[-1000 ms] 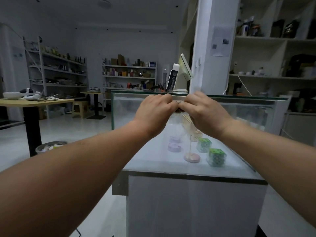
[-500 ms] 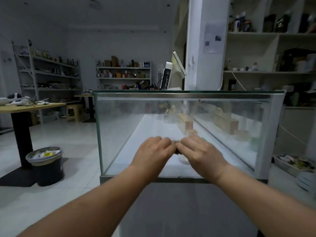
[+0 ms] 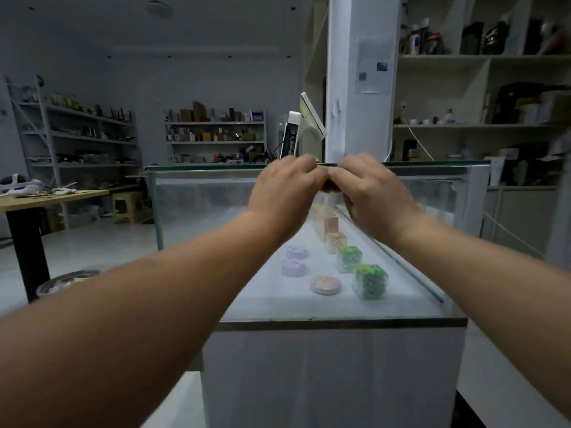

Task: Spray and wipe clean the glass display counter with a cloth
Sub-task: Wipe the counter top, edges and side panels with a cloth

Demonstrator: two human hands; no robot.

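The glass display counter stands in front of me on a white base, its near pane hazy. My left hand and my right hand are side by side against that pane, just under its top edge. Their curled fingers meet on a small dark cloth; only a sliver of it shows between them. No spray bottle is in view. Inside the case lie round purple tins, a pink tin and green-filled clear boxes.
A white pillar and a tilted screen stand behind the counter. Shelving fills the right and far walls. At the left are a wooden table and a bin on the floor.
Both hands, still together on the cloth, dropped to the lower part of the pane half a second ago and have risen back to its top edge.
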